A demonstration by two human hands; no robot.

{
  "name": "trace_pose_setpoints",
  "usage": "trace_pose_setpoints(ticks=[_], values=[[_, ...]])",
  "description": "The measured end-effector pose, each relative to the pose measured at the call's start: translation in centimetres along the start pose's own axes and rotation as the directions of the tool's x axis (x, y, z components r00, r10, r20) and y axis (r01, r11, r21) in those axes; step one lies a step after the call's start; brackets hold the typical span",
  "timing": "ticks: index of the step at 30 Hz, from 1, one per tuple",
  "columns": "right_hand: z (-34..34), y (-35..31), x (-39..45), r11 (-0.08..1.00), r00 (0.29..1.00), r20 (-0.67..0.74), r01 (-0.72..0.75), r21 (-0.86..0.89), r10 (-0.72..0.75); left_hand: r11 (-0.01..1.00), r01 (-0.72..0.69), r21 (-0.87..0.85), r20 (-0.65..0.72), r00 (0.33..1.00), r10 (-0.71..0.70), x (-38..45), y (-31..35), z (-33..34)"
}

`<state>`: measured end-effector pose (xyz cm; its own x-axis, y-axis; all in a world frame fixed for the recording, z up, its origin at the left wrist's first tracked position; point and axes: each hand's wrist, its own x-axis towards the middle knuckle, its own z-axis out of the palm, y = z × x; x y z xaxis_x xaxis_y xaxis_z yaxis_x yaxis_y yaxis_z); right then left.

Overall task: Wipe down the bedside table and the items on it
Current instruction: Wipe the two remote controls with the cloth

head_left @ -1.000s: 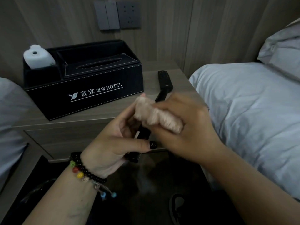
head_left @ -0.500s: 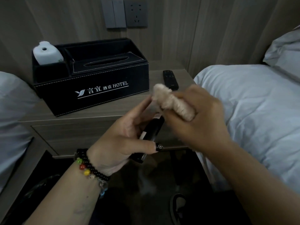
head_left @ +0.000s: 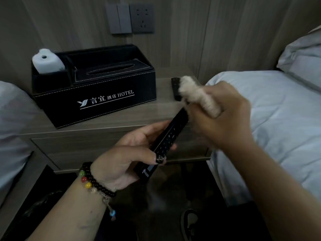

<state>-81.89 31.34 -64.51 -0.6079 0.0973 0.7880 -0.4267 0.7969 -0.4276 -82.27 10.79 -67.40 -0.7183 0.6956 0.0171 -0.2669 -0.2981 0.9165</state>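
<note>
Hotel bedside table (head_left: pixel 121 122) between 2 beds | head view: left hand (head_left: pixel 125 162) grips remote (head_left: pixel 166 136), long axis 7-to-1 o'clock | right hand (head_left: pixel 224 115) clenches cloth (head_left: pixel 198 94) at its 1 o'clock end, nearer | second remote (head_left: pixel 175 87) on table.

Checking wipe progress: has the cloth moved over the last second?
Yes. The cloth moved away from the person, toward the second remote on the bedside table, now overlapping it in view.
</note>
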Motion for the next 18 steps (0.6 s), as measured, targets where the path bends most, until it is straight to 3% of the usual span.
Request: trace_pose_setpoints(ticks=[2,4,6,10,13,18], values=[[-1.1,2.3,1.1,0.961,0.962,-0.113,-0.260,-0.095,0.249,0.995,0.034,-0.092,0.083,0.996,-0.026,0.2,0.0,0.3],[-2.4,3.6,1.7,0.865,0.829,-0.246,-0.487,0.126,0.502,0.984,0.028,-0.176,0.107,0.994,-0.009,0.3,0.2,1.2],[-2.7,3.2,1.5,0.782,0.749,-0.251,-0.532,0.325,0.613,0.988,0.011,-0.156,-0.021,1.000,-0.015,0.5,0.2,2.1],[-0.6,-0.2,-0.2,0.823,0.856,-0.078,-0.461,0.331,0.511,0.994,0.004,-0.113,-0.298,0.954,-0.038,1.0,-0.6,2.9],[0.9,-2.3,-1.2,0.854,0.930,-0.009,-0.335,0.398,0.369,0.989,-0.018,-0.148,-0.380,0.924,-0.040,1.6,-1.2,3.0],[2.3,-3.5,-2.8,0.870,0.984,0.042,-0.174,0.461,0.175,0.945,-0.089,-0.315,-0.436,0.898,-0.060,2.0,-1.0,3.1]])
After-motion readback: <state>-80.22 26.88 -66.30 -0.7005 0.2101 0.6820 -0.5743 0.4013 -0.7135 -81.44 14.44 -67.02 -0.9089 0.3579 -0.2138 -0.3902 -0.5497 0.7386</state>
